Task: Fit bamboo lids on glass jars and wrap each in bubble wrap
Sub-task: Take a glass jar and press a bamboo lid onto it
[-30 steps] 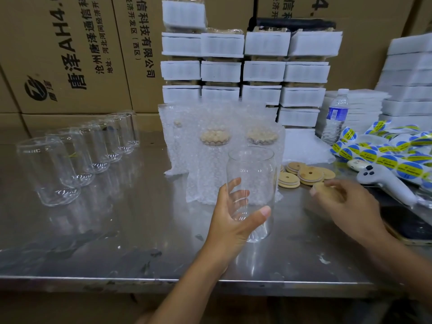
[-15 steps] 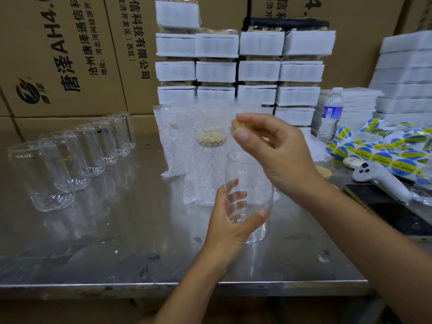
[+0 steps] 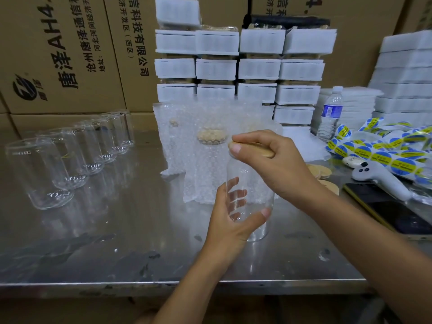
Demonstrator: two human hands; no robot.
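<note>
A clear glass jar [image 3: 251,183] stands upright on the steel table [image 3: 117,242] near the middle. My left hand [image 3: 230,218] grips its lower half, fingers round the back and thumb in front. My right hand [image 3: 273,160] holds a round bamboo lid [image 3: 261,149] from above, right at the jar's mouth; whether it is seated I cannot tell. Behind the jar stand jars with lids wrapped in bubble wrap [image 3: 205,160]. Loose bamboo lids [image 3: 320,171] lie to the right, partly hidden by my right arm.
A row of several empty glass jars [image 3: 77,155] lines the left of the table. White foam-packed stacks [image 3: 238,66] and cardboard boxes [image 3: 58,54] fill the back. A water bottle [image 3: 330,113], sticker rolls [image 3: 383,153], a white controller [image 3: 378,176] and a phone [image 3: 385,206] sit at right.
My right hand picked a lid from the pile at right, carried it left over the jar and lowered it onto the jar's mouth. My left hand kept its grip on the jar.
</note>
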